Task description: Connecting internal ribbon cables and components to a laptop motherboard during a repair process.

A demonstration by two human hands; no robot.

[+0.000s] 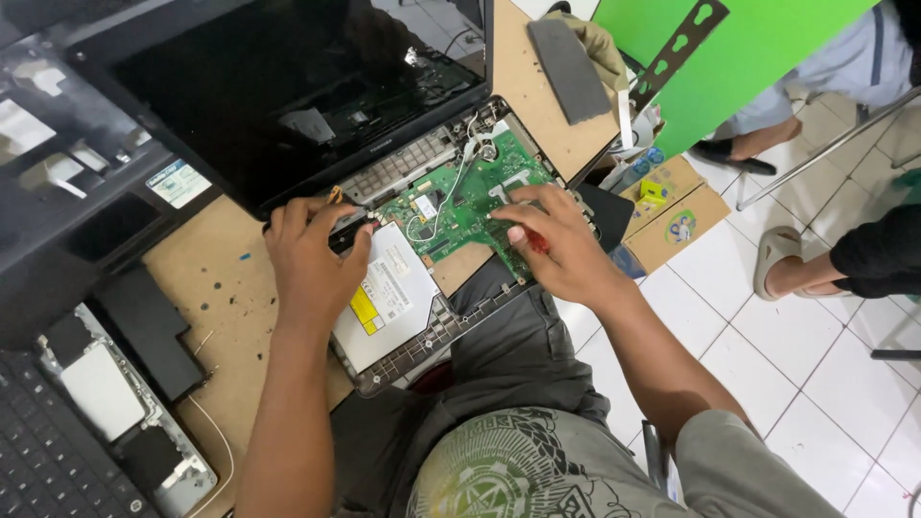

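Observation:
An opened laptop base (436, 331) lies on the wooden bench in front of me, its green circuit board (459, 197) bare and its dark screen (288, 86) tilted back. My left hand (312, 259) rests at the hinge corner of the base, fingers curled on the black frame beside the silver optical drive (389, 297). My right hand (556, 240) lies over the right side of the green board and grips a red-handled tool (535, 242), of which only a bit of handle shows.
Other laptop shells and a keyboard (43, 451) lie at the left. A grey pad (568, 69) sits at the bench's far end. A cardboard box (676, 216) stands on the white tiled floor, beside a green board. Another person's sandalled foot (779, 259) is at the right.

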